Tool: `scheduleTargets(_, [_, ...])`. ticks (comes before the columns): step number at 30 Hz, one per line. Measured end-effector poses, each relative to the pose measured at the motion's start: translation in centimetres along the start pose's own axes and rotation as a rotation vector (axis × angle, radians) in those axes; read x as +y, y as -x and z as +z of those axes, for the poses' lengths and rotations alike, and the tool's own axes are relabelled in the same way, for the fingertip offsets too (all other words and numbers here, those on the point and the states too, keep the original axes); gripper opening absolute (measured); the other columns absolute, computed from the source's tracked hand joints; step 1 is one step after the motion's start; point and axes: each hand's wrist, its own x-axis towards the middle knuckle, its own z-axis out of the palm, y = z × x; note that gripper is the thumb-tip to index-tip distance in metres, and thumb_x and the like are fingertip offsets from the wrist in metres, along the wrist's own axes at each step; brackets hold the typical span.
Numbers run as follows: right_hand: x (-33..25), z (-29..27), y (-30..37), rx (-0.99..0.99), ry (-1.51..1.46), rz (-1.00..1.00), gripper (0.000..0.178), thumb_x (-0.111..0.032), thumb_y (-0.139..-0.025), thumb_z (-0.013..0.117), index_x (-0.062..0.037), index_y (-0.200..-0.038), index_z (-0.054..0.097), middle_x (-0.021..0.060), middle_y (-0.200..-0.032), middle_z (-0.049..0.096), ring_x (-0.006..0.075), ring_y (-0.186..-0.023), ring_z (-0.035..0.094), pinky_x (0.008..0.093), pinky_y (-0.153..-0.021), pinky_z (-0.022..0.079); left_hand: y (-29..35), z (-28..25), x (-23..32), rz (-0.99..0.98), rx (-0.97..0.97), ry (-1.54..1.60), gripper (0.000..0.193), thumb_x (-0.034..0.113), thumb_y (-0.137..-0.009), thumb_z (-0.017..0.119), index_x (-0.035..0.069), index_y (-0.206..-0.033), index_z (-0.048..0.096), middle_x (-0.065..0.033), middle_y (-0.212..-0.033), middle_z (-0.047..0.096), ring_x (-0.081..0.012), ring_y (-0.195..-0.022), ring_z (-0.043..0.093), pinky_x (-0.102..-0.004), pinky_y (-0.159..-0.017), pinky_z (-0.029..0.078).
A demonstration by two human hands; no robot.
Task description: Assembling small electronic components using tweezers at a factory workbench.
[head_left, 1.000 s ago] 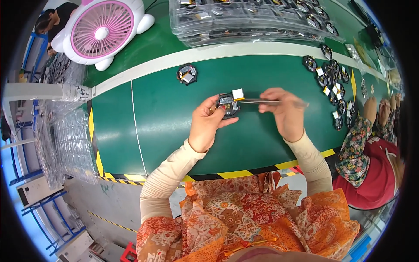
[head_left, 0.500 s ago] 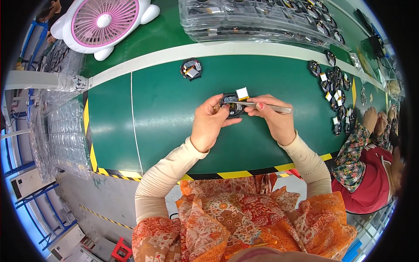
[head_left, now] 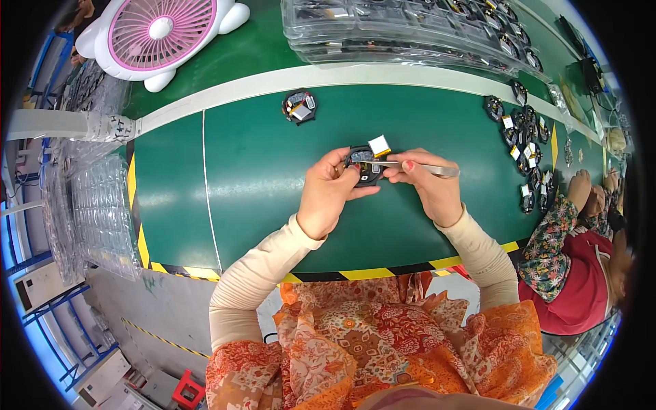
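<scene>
A round black device housing (head_left: 370, 177) with a circuit board inside is gripped at its left side by my left hand (head_left: 329, 188), thumb over the edge. From its upper right edge sticks out a silver-white battery pouch (head_left: 378, 145) with a yellow end. My right hand (head_left: 430, 183) pinches metal tweezers (head_left: 437, 169), whose tips reach over the circuit board inside the housing. My right fingertips are close to the housing's right edge. A similar round housing (head_left: 299, 107) with its own battery lies farther off on the green mat.
Several more round housings with batteries (head_left: 525, 137) lie in a cluster at the right. Clear plastic trays of parts (head_left: 403, 34) are stacked at the back, and a pink-and-white fan (head_left: 161, 29) stands back left. A co-worker's red garment (head_left: 581, 287) shows at the right.
Both hands hold nearly the same pose. The tweezer tips have shifted slightly left over the circuit board. The whole view has moved very slightly.
</scene>
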Motion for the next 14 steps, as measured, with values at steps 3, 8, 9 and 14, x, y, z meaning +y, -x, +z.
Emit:
scheduleTargets(3, [-0.07,0.02,0.0,0.007,-0.003,0.009,0.02,-0.006,-0.086,0.051,0.008,-0.098,0.059,0.0188,-0.098,0.058,0.0261,-0.084,0.063,0.0317,-0.074,0.053,0.01,0.05,0.03,-0.003,-0.001,0.001,0.026,-0.001,-0.088,0.038,-0.005,-0.112,0.045,-0.0132,-0.102,0.058,-0.0223,-0.089,0.062,-0.0317,-0.073,0.056])
scheduleTargets(8, [-0.06,0.02,0.04,0.01,-0.02,0.009,0.02,-0.006,-0.086,0.051,0.008,-0.098,0.059,0.0188,-0.098,0.058,0.0264,-0.083,0.063,0.0317,-0.074,0.053,0.08,0.09,0.09,-0.007,-0.005,-0.001,0.026,-0.001,-0.088,0.038,-0.005,-0.113,0.045,-0.0133,-0.102,0.058,-0.0222,-0.089,0.062,-0.0317,-0.073,0.056])
scheduleTargets(9, [-0.04,-0.01,0.03,0.004,-0.029,0.009,0.02,-0.006,-0.086,0.052,0.008,-0.098,0.059,0.0189,-0.098,0.058,0.0265,-0.083,0.063,0.0318,-0.074,0.053,0.09,0.1,0.13,-0.005,-0.005,0.002,0.026,-0.001,-0.088,0.038,-0.005,-0.113,0.045,-0.0134,-0.101,0.058,-0.0222,-0.088,0.062,-0.0317,-0.073,0.056])
scheduleTargets(14, [0.09,0.05,-0.02,-0.001,-0.024,0.01,0.02,-0.007,-0.086,0.052,0.0075,-0.099,0.059,0.0192,-0.099,0.058,0.0269,-0.084,0.063,0.032,-0.074,0.053,0.04,0.01,0.01,-0.003,-0.006,-0.003,0.026,-0.001,-0.088,0.039,-0.005,-0.113,0.045,-0.0135,-0.101,0.058,-0.0222,-0.088,0.062,-0.0316,-0.073,0.056])
